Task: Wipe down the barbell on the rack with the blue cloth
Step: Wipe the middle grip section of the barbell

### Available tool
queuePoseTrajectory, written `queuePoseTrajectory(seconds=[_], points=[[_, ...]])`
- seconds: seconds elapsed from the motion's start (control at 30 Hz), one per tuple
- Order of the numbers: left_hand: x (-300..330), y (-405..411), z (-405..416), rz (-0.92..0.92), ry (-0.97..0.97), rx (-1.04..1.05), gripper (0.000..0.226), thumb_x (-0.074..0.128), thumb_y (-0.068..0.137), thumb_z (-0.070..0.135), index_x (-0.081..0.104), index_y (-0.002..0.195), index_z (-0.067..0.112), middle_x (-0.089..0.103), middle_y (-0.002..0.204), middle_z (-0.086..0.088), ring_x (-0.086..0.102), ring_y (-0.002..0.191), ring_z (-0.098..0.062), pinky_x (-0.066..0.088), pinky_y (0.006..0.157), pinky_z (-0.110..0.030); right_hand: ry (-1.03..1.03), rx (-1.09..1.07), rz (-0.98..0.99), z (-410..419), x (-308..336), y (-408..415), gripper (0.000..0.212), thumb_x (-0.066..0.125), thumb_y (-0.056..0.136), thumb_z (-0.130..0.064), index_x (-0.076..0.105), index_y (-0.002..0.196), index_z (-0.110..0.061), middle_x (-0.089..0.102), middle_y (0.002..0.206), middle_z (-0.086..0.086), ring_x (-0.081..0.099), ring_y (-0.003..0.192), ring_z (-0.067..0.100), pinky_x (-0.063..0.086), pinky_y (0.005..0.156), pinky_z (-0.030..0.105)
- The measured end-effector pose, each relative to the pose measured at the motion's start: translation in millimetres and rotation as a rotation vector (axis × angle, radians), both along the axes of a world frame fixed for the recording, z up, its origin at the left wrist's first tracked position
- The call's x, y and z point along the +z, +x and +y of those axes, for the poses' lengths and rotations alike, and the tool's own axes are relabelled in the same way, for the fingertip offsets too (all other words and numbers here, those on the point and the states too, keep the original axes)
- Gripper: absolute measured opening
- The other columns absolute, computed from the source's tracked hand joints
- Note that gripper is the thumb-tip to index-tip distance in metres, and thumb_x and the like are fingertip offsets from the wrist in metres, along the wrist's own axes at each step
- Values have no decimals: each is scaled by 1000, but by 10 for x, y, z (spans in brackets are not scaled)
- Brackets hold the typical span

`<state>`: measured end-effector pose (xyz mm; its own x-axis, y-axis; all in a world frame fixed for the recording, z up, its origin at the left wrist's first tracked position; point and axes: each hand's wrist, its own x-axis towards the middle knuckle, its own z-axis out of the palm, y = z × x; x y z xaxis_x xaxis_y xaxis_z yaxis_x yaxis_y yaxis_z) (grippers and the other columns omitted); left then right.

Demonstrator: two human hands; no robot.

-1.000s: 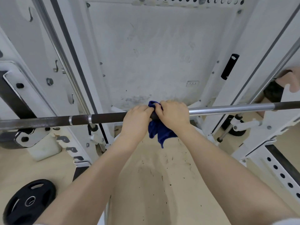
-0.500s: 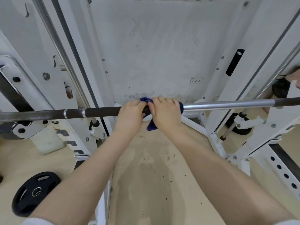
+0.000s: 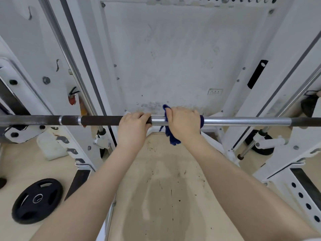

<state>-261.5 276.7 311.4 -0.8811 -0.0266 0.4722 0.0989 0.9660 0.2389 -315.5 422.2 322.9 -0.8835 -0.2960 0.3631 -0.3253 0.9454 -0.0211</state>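
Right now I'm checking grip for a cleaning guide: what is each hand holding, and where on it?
Left hand grips the barbell where dark grip meets bare steel. Right hand grips the blue cloth wrapped around the steel middle.

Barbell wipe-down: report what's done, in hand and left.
Done: cannot tell; no stretch of the barbell visibly reads as wiped. In hand: right hand grips the blue cloth round the bright centre section; left hand grips the bar beside it. Left: probably both dark outer lengths.

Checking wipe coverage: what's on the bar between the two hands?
In the head view, only a short bare stretch of shiny barbell separates the left hand from the right hand, which grips the blue cloth.
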Motion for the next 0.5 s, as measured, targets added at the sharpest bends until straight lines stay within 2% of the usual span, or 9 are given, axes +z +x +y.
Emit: queuePoseTrajectory(seconds=[0.03, 0.1, 0.23, 0.3, 0.4, 0.5], points=[[3, -4, 4, -6, -4, 11, 19, 68, 77, 9, 67, 95, 4, 67, 85, -13, 59, 73, -35, 44, 69, -39, -24, 47, 12, -120, -40, 56, 40, 26, 99, -32, 62, 91, -14, 63, 88, 3, 57, 78, 27, 32, 74, 34], [6, -4, 19, -6, -4, 35, 13, 66, 78, 9, 66, 90, 5, 66, 84, -12, 57, 75, -35, 42, 70, -38, -51, 123, 59, -241, -91, 135, 41, 30, 95, -35, 64, 84, -14, 65, 80, 2, 60, 70, 27, 40, 69, 33], [7, 32, 51, 15, 41, 60, 20, 67, 79, 11, 65, 99, 5, 66, 91, -14, 57, 85, -36, 43, 78, -41, -25, 196, 114, 13, -158, 45, 44, 30, 87, -42, 63, 78, -15, 64, 69, 2, 59, 59, 26, 40, 60, 29], [28, 38, 48, 16, 61, 55, 26, 67, 80, 12, 65, 104, 5, 66, 93, -16, 57, 86, -36, 44, 78, -41, -49, 110, 89, 210, -109, -12, 47, 25, 89, -42, 59, 74, -13, 65, 71, 6, 60, 63, 29, 36, 63, 31], [72, 37, 22, -29, 92, 54, 27, 64, 83, 19, 63, 108, 8, 66, 94, -13, 57, 88, -34, 42, 76, -37, -87, -34, 49, 379, -71, -71, 35, 30, 95, -36, 45, 72, -15, 60, 76, 6, 50, 68, 27, 26, 67, 31], [122, 32, 27, -74, 97, 99, 32, 60, 87, 26, 54, 113, 10, 66, 99, -9, 56, 89, -31, 38, 71, -33, -8, -98, -54, 170, 29, -88, 37, 27, 98, -32, 53, 79, -15, 55, 75, 5, 48, 68, 24, 28, 70, 32]])
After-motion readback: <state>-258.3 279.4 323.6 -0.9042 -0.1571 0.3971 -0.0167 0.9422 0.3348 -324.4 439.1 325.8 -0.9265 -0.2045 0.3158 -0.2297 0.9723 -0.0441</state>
